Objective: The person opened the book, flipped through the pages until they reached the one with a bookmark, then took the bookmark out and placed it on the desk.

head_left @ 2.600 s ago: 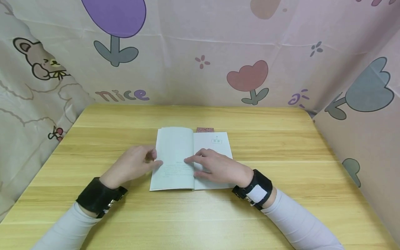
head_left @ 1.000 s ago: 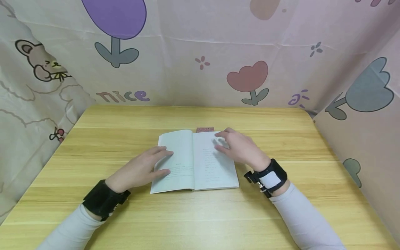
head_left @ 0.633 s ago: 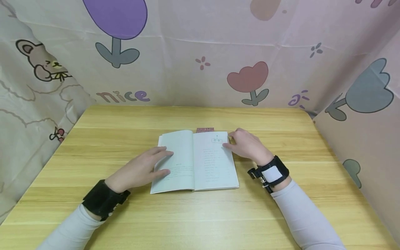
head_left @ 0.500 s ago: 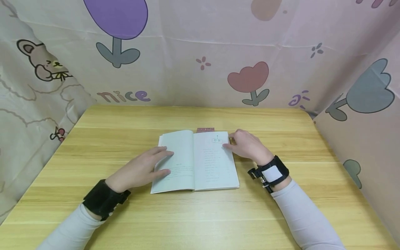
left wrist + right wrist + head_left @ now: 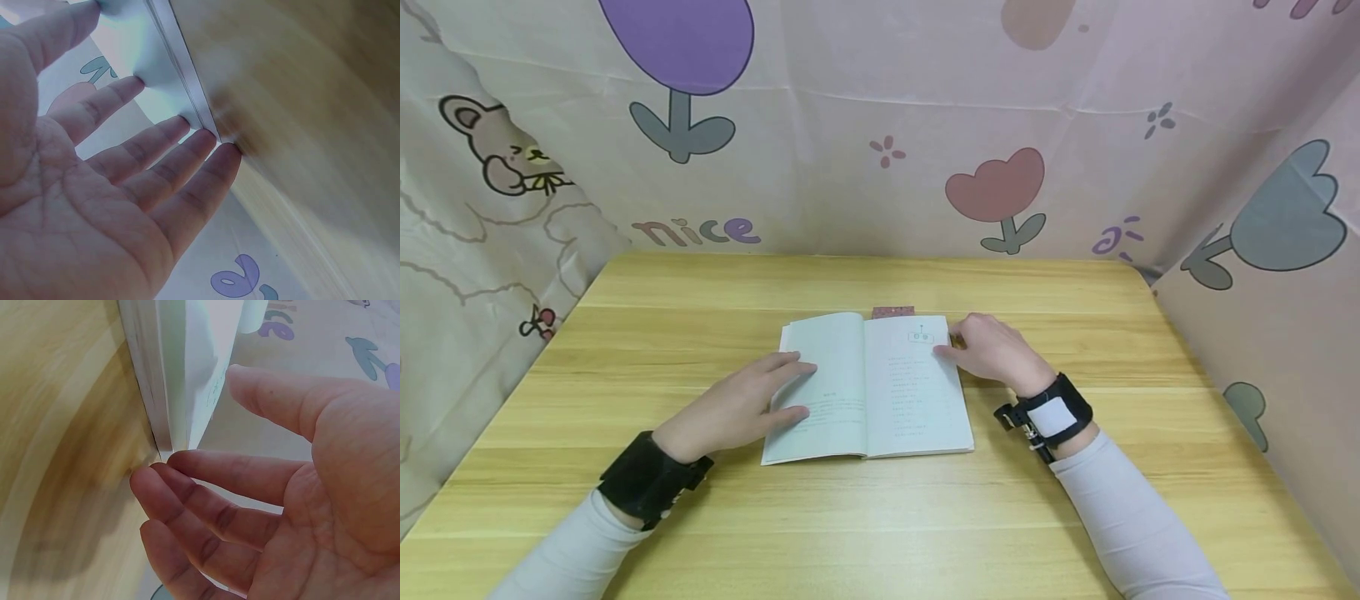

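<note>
An open book (image 5: 827,367) lies on the table, its left page bearing a short block of print. Its right page has a small line drawing and rows of faint text. My left hand (image 5: 733,404) rests on the left page and outer edge with fingers spread; in the left wrist view, several fingertips of the left hand (image 5: 106,169) touch the page and book edge. At the upper right corner is my right hand (image 5: 1000,354), thumb over the page. The right wrist view shows the index fingertip of the right hand (image 5: 294,487) against the book's edge, apart from the thumb.
A reddish-brown patterned piece (image 5: 893,312) sticks out behind the book's top edge. The wooden table (image 5: 880,533) extends around it. A printed cloth (image 5: 850,108) with flowers and a bear hangs behind and at both sides.
My right hand has moved from the book's middle to the upper right corner, uncovering the right page. My left hand has shifted further onto the left page. Over the last half second both are nearly still.
</note>
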`<action>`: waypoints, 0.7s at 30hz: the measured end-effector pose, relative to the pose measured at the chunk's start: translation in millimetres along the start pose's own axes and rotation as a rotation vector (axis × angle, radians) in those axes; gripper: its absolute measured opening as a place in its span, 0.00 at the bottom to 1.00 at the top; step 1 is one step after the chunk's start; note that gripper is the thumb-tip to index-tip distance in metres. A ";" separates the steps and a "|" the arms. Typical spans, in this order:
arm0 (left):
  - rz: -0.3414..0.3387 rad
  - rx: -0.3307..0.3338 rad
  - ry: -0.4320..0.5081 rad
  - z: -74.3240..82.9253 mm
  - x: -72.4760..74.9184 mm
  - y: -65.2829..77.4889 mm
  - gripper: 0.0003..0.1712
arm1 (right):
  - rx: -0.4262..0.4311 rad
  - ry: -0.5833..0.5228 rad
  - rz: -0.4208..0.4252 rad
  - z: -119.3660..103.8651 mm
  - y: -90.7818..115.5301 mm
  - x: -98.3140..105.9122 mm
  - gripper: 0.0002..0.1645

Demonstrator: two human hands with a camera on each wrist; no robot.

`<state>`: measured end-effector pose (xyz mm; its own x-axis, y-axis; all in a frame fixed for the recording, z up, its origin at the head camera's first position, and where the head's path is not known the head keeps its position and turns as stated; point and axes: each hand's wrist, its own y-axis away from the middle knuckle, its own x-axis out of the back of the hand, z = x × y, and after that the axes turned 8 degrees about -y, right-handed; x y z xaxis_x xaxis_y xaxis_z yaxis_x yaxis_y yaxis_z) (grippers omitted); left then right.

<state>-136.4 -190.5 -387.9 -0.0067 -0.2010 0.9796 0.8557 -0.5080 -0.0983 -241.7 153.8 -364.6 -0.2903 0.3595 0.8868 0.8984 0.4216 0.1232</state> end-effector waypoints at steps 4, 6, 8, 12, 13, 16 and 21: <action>-0.001 0.000 -0.005 -0.2 -0.1 0.1 0.35 | 0.000 0.001 0.004 -0.6 0.3 0.7 0.16; -0.003 0.003 -0.006 -0.2 0.0 0.0 0.35 | 0.001 0.005 0.011 -1.1 0.4 1.2 0.16; -0.006 0.005 -0.006 -0.1 0.0 0.2 0.35 | 0.004 0.009 0.018 -1.4 0.4 1.7 0.18; -0.007 0.006 -0.002 0.4 0.6 0.4 0.35 | 0.006 0.015 0.036 -2.4 0.7 3.2 0.24; -0.006 0.004 -0.001 0.4 0.5 0.5 0.35 | 0.006 0.014 0.043 -2.4 0.8 3.6 0.25; -0.005 0.001 0.000 0.4 0.6 0.5 0.35 | -0.003 -0.001 0.058 -3.0 0.8 4.9 0.27; -0.006 0.000 -0.002 0.7 1.0 0.6 0.35 | -0.011 -0.040 0.088 -3.4 0.1 6.8 0.27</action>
<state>-135.5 -190.4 -386.9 -0.0107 -0.1958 0.9806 0.8558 -0.5090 -0.0923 -242.4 153.5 -357.0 -0.2230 0.4277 0.8760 0.9245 0.3778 0.0509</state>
